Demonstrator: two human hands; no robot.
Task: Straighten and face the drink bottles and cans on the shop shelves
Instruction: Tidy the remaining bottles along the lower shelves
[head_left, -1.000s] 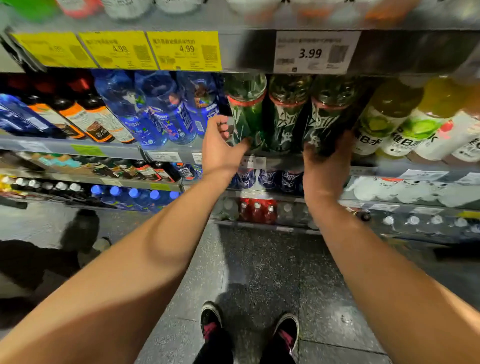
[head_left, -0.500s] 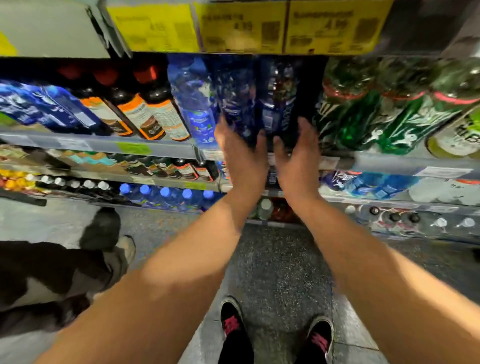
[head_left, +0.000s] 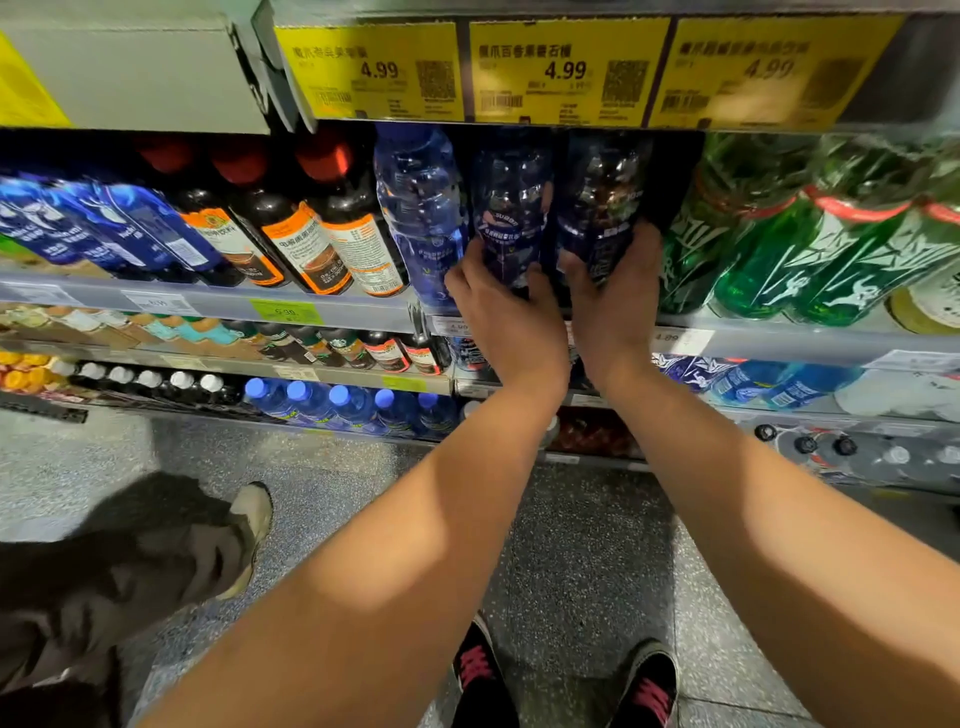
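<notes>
I have moved left off the green bottles (head_left: 769, 234); my left hand (head_left: 506, 317) now clasps the middle blue bottle (head_left: 511, 213), my right hand (head_left: 615, 306) its neighbour (head_left: 602, 208), both at the shelf's front edge (head_left: 779, 338), ready for facing.

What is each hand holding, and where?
Left hand grips the middle blue bottle at its lower body; right hand grips the neighbouring blue bottle likewise.

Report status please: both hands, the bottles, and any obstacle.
Left hand gripping middle dark blue plastic bottle. Right hand gripping next dark blue plastic bottle. Green plastic bottles crowd close on the right.
</notes>
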